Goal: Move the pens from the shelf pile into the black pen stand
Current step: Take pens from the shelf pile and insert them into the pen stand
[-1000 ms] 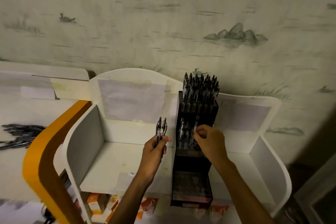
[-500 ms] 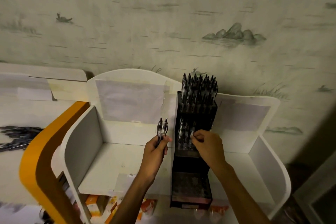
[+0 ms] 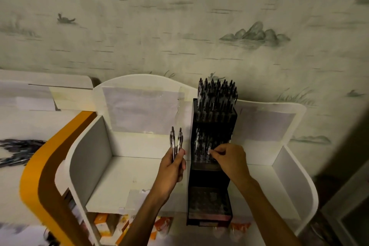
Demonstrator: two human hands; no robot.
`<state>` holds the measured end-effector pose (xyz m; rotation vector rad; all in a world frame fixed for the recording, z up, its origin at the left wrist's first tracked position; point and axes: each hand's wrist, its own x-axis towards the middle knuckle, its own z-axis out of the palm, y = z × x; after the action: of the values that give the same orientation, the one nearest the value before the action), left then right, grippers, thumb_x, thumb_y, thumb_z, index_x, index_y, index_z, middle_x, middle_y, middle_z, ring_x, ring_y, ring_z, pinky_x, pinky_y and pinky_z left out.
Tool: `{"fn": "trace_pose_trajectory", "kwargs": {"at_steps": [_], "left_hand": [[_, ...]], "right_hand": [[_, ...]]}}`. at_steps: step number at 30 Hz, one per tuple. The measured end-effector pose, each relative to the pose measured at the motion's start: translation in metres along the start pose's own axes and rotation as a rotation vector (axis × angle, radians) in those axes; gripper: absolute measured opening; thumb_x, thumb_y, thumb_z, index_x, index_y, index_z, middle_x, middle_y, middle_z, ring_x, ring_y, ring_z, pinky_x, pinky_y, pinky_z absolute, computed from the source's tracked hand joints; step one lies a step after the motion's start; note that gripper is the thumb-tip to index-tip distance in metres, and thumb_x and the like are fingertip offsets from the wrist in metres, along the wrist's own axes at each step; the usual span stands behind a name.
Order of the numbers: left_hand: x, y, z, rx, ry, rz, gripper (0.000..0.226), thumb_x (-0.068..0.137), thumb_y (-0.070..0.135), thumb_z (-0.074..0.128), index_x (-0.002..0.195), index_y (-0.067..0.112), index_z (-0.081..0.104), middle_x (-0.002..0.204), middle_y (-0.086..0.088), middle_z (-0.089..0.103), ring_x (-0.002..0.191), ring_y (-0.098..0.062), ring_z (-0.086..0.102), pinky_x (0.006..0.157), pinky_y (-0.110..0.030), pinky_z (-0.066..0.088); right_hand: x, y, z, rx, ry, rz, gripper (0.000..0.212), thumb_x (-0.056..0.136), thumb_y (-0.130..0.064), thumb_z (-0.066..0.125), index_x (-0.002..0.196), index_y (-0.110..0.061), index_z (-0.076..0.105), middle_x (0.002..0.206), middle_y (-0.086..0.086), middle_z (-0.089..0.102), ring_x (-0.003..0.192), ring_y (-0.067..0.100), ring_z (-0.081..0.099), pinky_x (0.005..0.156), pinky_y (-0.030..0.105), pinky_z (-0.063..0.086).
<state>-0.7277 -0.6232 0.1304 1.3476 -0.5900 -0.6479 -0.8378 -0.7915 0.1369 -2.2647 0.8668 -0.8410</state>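
While the right hand (image 3: 229, 161) works a pen (image 3: 208, 149) into the middle tier of the black pen stand (image 3: 212, 173), the main risk sits right at its fingers (image 3: 214, 153). Head view, only one there is: those fingers are curled and pinch the pen's upper end, w/ the pen's lower part lost among pens already standing in that tier. Can't tell if the tip has found a free slot. If it hasn't, pushing down could jam it against a neighbour or knock adjacent pens askew; light is dim and the stand is black, so aiming is prob. by feel.

Left of those fingers, just beside the stand's left wall, the left hand (image 3: 173, 168) grips two spare pens (image 3: 176, 143) upright, fingers wrapped round the lower barrels, tops fanned slightly apart. Grip looks low on the barrels, so a loose hold could let one slide out onto the white shelf (image 3: 127, 173) below, or down past its front edge.

Beyond the right fingers, the stand's top tier (image 3: 216, 96) is packed tight w/ pens; a wrist bump there could tip the narrow stand. Well left of both hands, the dark pen pile (image 3: 18, 151) lies on the shelf, so plenty still to move, I'd judge.
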Motion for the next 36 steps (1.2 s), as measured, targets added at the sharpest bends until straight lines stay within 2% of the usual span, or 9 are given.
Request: {"fn": "trace_pose_trajectory", "kwargs": {"at_steps": [6, 10, 15, 18, 22, 25, 29, 33, 36], "left_hand": [[-0.001, 0.004, 0.005, 0.13, -0.047, 0.11, 0.024, 0.104, 0.036, 0.046, 0.107, 0.019, 0.063, 0.062, 0.002, 0.045, 0.05, -0.006, 0.037, 0.046, -0.02, 0.03], [-0.001, 0.005, 0.014, 0.16, -0.095, 0.137, 0.024, 0.103, 0.033, 0.046, 0.109, 0.019, 0.065, 0.059, 0.013, 0.05, 0.053, -0.002, 0.044, 0.05, -0.013, 0.036], [0.002, -0.002, 0.02, 0.204, -0.156, 0.152, 0.027, 0.102, 0.042, 0.048, 0.111, 0.025, 0.066, 0.078, -0.012, 0.06, 0.068, -0.012, 0.054, 0.065, -0.022, 0.045], [0.002, -0.003, 0.025, 0.209, -0.14, 0.128, 0.027, 0.102, 0.042, 0.048, 0.106, 0.022, 0.066, 0.067, 0.003, 0.054, 0.061, -0.006, 0.05, 0.06, -0.017, 0.042], [0.002, -0.003, 0.027, 0.209, -0.125, 0.118, 0.026, 0.102, 0.04, 0.047, 0.101, 0.024, 0.066, 0.066, 0.005, 0.054, 0.058, -0.003, 0.05, 0.058, -0.015, 0.041], [0.003, 0.0, 0.026, 0.186, -0.105, 0.104, 0.03, 0.103, 0.038, 0.046, 0.094, 0.02, 0.069, 0.064, 0.004, 0.056, 0.051, -0.003, 0.046, 0.051, -0.013, 0.036], [0.005, -0.003, 0.022, 0.144, -0.036, 0.072, 0.033, 0.104, 0.035, 0.046, 0.102, 0.015, 0.072, 0.071, -0.001, 0.06, 0.046, -0.002, 0.043, 0.047, -0.016, 0.033], [0.003, -0.005, 0.02, 0.2, 0.052, 0.04, 0.032, 0.104, 0.035, 0.046, 0.095, 0.016, 0.069, 0.069, 0.002, 0.059, 0.049, 0.0, 0.046, 0.054, -0.019, 0.036], [0.004, -0.005, 0.018, 0.225, 0.098, 0.037, 0.031, 0.104, 0.035, 0.047, 0.092, 0.016, 0.069, 0.07, 0.0, 0.059, 0.059, -0.005, 0.052, 0.062, -0.023, 0.04]], "right_hand": [[0.002, -0.029, -0.016, 0.216, -0.035, -0.04, 0.008, 0.087, -0.025, 0.072, 0.084, -0.019, 0.077, 0.075, -0.008, 0.072, 0.071, 0.0, 0.065, 0.067, 0.005, 0.047], [0.002, -0.045, -0.022, 0.324, -0.117, -0.121, 0.007, 0.087, -0.024, 0.071, 0.091, -0.023, 0.077, 0.081, -0.012, 0.073, 0.078, 0.001, 0.067, 0.072, 0.011, 0.051], [0.0, -0.044, -0.019, 0.397, -0.17, -0.135, 0.006, 0.087, -0.022, 0.073, 0.089, -0.025, 0.077, 0.083, -0.011, 0.074, 0.08, 0.006, 0.07, 0.077, 0.023, 0.056], [0.0, -0.04, -0.017, 0.437, -0.179, -0.101, 0.007, 0.088, -0.019, 0.071, 0.091, -0.02, 0.077, 0.084, -0.007, 0.075, 0.079, 0.009, 0.07, 0.077, 0.025, 0.056], [0.0, -0.039, -0.017, 0.487, -0.178, -0.063, 0.009, 0.09, -0.017, 0.069, 0.093, -0.015, 0.077, 0.084, -0.003, 0.076, 0.077, 0.012, 0.072, 0.074, 0.023, 0.056], [0.0, -0.039, -0.016, 0.555, -0.155, -0.006, 0.009, 0.091, -0.015, 0.067, 0.093, -0.012, 0.075, 0.084, -0.002, 0.076, 0.076, 0.013, 0.073, 0.067, 0.017, 0.053], [0.005, -0.035, -0.021, 0.673, -0.065, 0.123, 0.012, 0.093, -0.016, 0.063, 0.098, -0.008, 0.071, 0.088, 0.003, 0.076, 0.081, 0.017, 0.073, 0.071, 0.023, 0.056], [0.013, -0.032, -0.03, 0.718, 0.015, 0.119, 0.015, 0.094, -0.013, 0.061, 0.101, -0.002, 0.068, 0.09, 0.011, 0.074, 0.081, 0.023, 0.073, 0.074, 0.03, 0.06], [0.017, -0.03, -0.037, 0.628, 0.103, 0.051, 0.011, 0.094, -0.015, 0.062, 0.098, -0.008, 0.069, 0.087, 0.006, 0.074, 0.079, 0.017, 0.073, 0.075, 0.029, 0.06]]}}
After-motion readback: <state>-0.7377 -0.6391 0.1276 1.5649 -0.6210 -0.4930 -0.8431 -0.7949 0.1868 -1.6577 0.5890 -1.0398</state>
